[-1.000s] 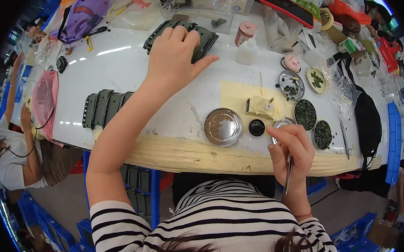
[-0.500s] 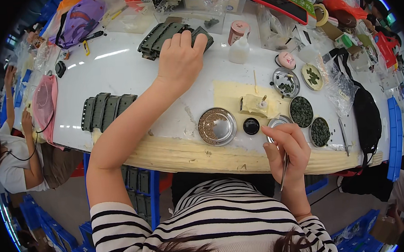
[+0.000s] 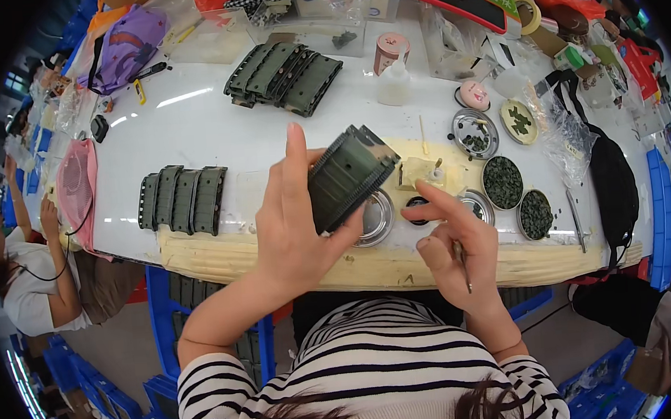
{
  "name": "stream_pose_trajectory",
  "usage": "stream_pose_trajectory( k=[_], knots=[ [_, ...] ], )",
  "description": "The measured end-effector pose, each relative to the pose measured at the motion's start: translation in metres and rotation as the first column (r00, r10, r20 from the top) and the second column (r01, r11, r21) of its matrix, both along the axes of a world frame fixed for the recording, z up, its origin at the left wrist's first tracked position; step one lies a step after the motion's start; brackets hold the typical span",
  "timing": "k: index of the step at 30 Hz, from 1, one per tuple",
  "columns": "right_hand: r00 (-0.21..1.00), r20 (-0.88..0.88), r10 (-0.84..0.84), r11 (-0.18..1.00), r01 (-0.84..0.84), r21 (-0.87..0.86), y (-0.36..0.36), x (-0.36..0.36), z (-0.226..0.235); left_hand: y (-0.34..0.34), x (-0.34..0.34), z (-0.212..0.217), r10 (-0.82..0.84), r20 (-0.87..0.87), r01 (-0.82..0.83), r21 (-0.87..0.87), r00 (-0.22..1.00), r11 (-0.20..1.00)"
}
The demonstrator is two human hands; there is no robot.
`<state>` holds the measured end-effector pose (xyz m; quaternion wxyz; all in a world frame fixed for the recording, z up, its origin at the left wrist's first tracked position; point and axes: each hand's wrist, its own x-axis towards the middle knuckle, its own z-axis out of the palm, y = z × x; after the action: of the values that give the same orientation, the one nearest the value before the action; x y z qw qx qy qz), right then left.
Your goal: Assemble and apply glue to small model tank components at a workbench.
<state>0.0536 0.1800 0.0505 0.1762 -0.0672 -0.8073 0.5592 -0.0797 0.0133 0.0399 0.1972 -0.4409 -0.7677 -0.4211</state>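
Note:
My left hand [image 3: 290, 232] is closed on a dark green ridged plastic panel [image 3: 348, 173], which it holds tilted above the near part of the table. A slim metal tool [image 3: 466, 270] sits in my right hand [image 3: 463, 251], just right of the panel; its tip and exact kind cannot be made out. The index finger of that hand points toward the panel, apart from it. Similar panels [image 3: 283, 77] lie together at the back, and another group of green panels [image 3: 183, 201] rests at the left. The panel partly hides a round metal dish [image 3: 379, 218].
Round tins of dark green bits [image 3: 502, 182] stand right of a tape-wrapped block [image 3: 419, 174]. Beyond are a white squeeze bottle [image 3: 395, 85], a pink tin [image 3: 392, 50] and a phone [image 3: 457, 2]. Tweezers [image 3: 576, 220] and a black strap [image 3: 610, 182] lie at the right.
My left hand has come back from the far group of panels toward me, bringing one panel with it. My right hand stays near its place, its index finger now stretched out further.

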Motion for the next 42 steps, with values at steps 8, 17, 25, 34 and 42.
stream_pose_trajectory(
  k=[8, 17, 25, 34, 42],
  knots=[
    [0.987, -0.084, 0.138, 0.898, -0.161, -0.409, -0.001, -0.017, -0.006, 0.006, 0.041, -0.012, -0.299, 0.446, 0.212, 0.234, 0.843, 0.949],
    [0.962, -0.059, 0.266, 0.925, -0.272, -0.267, 0.02, -0.012, -0.016, -0.008, 0.026, -0.008, -0.535, 0.698, 0.401, 0.369, 0.475, 0.838],
    [0.98, -0.04, 0.196, 0.858, -0.191, -0.477, 0.012, -0.011, -0.009, 0.0, 0.032, -0.02, -0.506, 0.721, 0.301, 0.407, 0.473, 0.862],
    [0.982, -0.003, 0.188, 0.902, -0.174, -0.395, 0.018, -0.007, -0.022, -0.003, 0.03, -0.018, -0.513, 0.758, 0.271, 0.437, 0.404, 0.858],
    [0.982, -0.032, 0.187, 0.946, -0.189, -0.263, 0.021, -0.009, -0.027, -0.008, 0.024, -0.008, -0.43, 0.686, 0.374, 0.242, 0.587, 0.896]
  ],
)
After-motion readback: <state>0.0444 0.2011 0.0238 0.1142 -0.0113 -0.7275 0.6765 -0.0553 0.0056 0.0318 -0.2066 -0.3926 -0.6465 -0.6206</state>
